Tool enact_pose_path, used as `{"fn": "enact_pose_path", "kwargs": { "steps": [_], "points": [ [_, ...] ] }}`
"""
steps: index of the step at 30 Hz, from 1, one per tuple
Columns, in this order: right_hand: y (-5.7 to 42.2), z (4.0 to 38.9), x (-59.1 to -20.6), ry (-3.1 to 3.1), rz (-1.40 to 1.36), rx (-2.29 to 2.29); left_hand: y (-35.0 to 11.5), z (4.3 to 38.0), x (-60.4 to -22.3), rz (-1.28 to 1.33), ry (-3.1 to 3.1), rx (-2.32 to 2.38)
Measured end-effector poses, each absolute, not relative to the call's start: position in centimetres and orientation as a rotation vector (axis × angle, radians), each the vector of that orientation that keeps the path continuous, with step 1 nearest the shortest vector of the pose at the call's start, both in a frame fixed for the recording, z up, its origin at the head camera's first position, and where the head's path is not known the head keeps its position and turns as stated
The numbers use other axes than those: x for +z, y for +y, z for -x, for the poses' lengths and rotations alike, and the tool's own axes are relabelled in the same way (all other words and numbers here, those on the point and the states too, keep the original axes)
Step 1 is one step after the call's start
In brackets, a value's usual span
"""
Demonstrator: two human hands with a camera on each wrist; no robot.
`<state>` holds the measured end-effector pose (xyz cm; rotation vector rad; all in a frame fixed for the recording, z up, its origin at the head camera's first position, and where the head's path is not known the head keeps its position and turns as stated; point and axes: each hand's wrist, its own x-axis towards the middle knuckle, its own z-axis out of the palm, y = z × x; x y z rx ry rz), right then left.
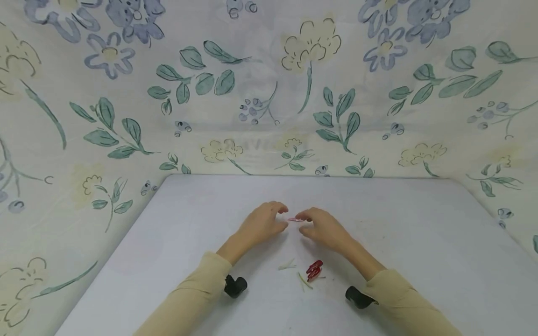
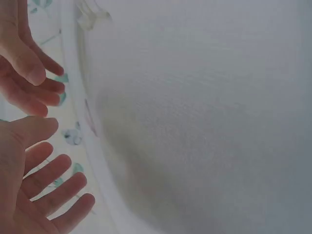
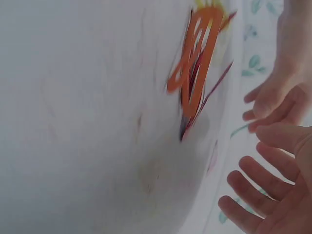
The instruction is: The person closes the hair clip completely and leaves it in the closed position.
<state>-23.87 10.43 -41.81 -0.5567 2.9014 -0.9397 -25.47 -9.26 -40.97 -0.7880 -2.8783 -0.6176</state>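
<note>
A slim pink piece [image 1: 296, 220] lies on the white table between my two hands; its kind is not clear. To its left, my left hand [image 1: 262, 222] is held with fingers spread, gripping nothing. From the right, my right hand [image 1: 325, 228] reaches over the pink piece's right end with loosely bent fingers; whether they touch it cannot be told. Closer to me lies a small pile of red slotted pieces [image 1: 314, 270] that look like snap hair clips, orange clips [image 3: 202, 63] in the right wrist view. Pale thin pieces [image 1: 287, 265] and a yellow-green one [image 1: 305, 281] lie around them.
The white tabletop [image 1: 189, 205] ends at a floral cloth [image 1: 260, 130] that rises behind it and at the sides. Black wrist cameras [image 1: 236, 286] hang below both sleeves. Faint specks mark the table on the right.
</note>
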Motion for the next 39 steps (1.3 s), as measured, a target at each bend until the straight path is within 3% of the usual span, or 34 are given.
{"fn": "enact_pose_path", "kwargs": {
  "steps": [17, 39],
  "points": [
    [10.7, 19.2, -41.4, 2.910, 0.791, -0.843, -10.8, 19.8, -39.7, 0.886, -2.934, -0.615],
    [9.6, 18.2, -42.7, 2.851, 0.900, -0.588, -10.3, 18.3, -41.9, 0.987, -2.903, -0.187]
  ]
}}
